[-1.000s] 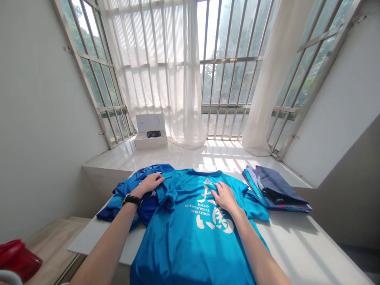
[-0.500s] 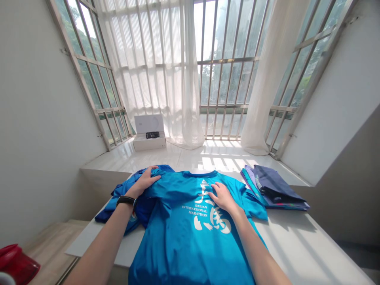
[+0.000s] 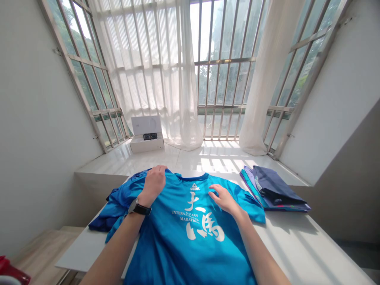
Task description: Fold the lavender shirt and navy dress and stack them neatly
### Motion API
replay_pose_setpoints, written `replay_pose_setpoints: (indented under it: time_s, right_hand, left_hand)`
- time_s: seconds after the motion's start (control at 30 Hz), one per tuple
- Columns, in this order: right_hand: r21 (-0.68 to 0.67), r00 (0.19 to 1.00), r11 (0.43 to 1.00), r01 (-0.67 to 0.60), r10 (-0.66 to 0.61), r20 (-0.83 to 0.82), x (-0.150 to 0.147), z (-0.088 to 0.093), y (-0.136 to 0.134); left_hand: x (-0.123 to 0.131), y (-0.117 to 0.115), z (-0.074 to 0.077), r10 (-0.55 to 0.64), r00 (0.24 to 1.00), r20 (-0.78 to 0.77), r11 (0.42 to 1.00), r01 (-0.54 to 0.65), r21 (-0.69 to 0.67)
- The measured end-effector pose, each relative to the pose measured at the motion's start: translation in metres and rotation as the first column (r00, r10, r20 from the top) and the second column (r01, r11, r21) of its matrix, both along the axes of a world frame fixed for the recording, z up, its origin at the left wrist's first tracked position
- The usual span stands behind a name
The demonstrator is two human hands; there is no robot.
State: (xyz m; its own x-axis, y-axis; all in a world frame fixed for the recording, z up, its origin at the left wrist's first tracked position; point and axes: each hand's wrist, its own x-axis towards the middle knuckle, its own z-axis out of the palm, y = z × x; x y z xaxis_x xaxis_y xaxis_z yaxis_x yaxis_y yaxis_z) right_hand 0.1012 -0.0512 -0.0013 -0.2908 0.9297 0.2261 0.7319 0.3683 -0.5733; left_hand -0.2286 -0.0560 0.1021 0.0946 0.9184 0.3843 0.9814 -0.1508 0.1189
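Note:
A teal T-shirt (image 3: 178, 253) with white lettering lies spread over the white table, its collar toward the window. My left hand (image 3: 154, 183), with a black-strapped watch on the wrist, pinches the shirt's fabric at the left shoulder. Over the right half of the chest, my right hand (image 3: 223, 198) has its fingers apart and curved, holding nothing. Darker blue crumpled clothing (image 3: 103, 217) lies at the left, partly under the teal shirt. Folded clothes (image 3: 276, 186) are stacked just beyond the right sleeve.
An open white box (image 3: 147, 145) with a dark device inside stands on the window ledge at the back left. Sheer curtains (image 3: 184, 99) hang before the barred window. A red object (image 3: 13, 271) shows at the bottom left corner. The table (image 3: 297, 245) extends right.
My left hand has moved right along the shoulder and turned, closing on the fabric. The shirt's lettering has shifted left and its folds have changed. My right hand has lifted slightly off the print.

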Motion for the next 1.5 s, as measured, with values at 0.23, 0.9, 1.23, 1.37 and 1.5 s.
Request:
replay_pose_setpoints:
  time_s: [0.23,0.9,1.23,1.37,1.5]
  right_hand:
    - [-0.008,0.963,0.989,0.145,-0.139,0.230,0.003,-0.024,0.005]
    - [0.073,0.880,0.953,0.294,-0.300,0.369,0.013,-0.036,0.020]
    - [0.126,0.948,0.981,0.150,-0.179,0.264,0.004,-0.042,0.022]
    - [0.128,0.899,0.967,0.220,-0.252,0.358,-0.008,-0.023,0.028]
    - [0.147,0.864,0.946,0.288,-0.323,0.386,-0.020,-0.013,0.047]
  left_hand:
    - [0.093,0.027,-0.054,-0.193,0.980,-0.053,0.931,0.166,-0.326]
    - [0.112,0.077,-0.089,-0.034,0.998,-0.044,0.911,0.013,-0.413]
    - [0.130,0.058,-0.117,-0.161,0.985,0.056,0.964,0.169,-0.206]
    - [0.128,0.061,-0.120,-0.171,0.983,0.073,0.963,0.182,-0.197]
    - [0.129,0.059,-0.115,-0.184,0.982,0.047,0.963,0.190,-0.189]
